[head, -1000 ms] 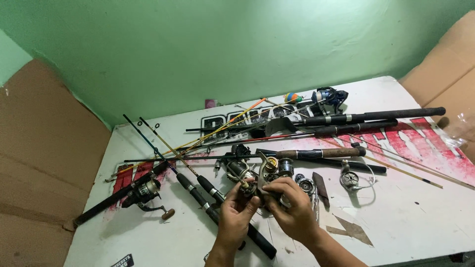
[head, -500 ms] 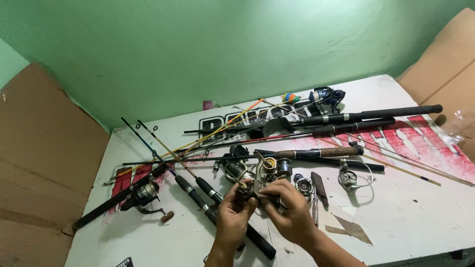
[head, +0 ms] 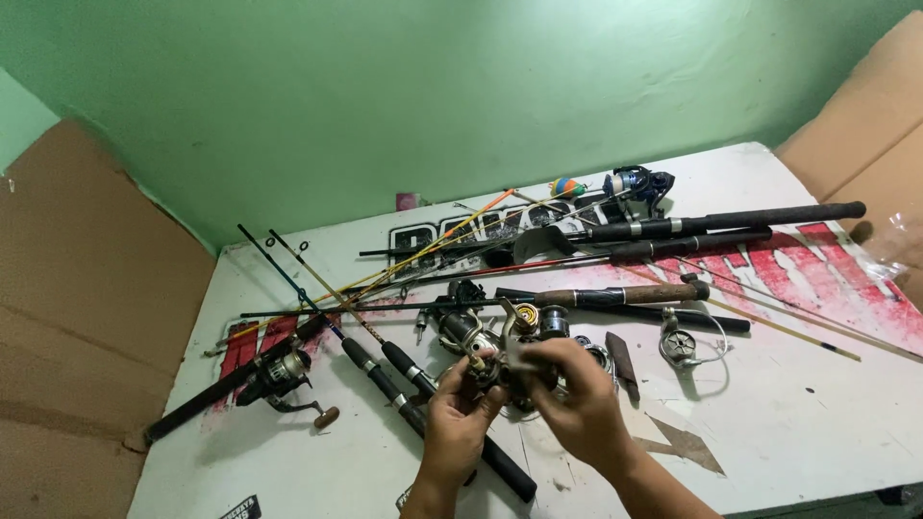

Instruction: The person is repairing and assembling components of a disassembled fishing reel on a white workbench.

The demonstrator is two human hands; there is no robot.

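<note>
Both of my hands hold one silver fishing reel [head: 503, 354] just above the white table [head: 788, 432]. My left hand [head: 460, 423] grips its left side from below. My right hand [head: 575, 399] wraps over its right side, fingers curled around the body. The reel's gold-trimmed spool [head: 527, 317] pokes up above my fingers. More reels lie directly behind it, among them a black one [head: 460, 325].
Several fishing rods lie across the table, dark handles [head: 721, 221] at back right. A rod with a black reel [head: 279, 370] lies at left, a loose silver reel [head: 681, 344] at right. Cardboard sheets lean at left [head: 87, 317] and right [head: 865, 135]. Green wall behind.
My hands have turned the reel slightly and stay in the same place over the table. The view has tilted a little.
</note>
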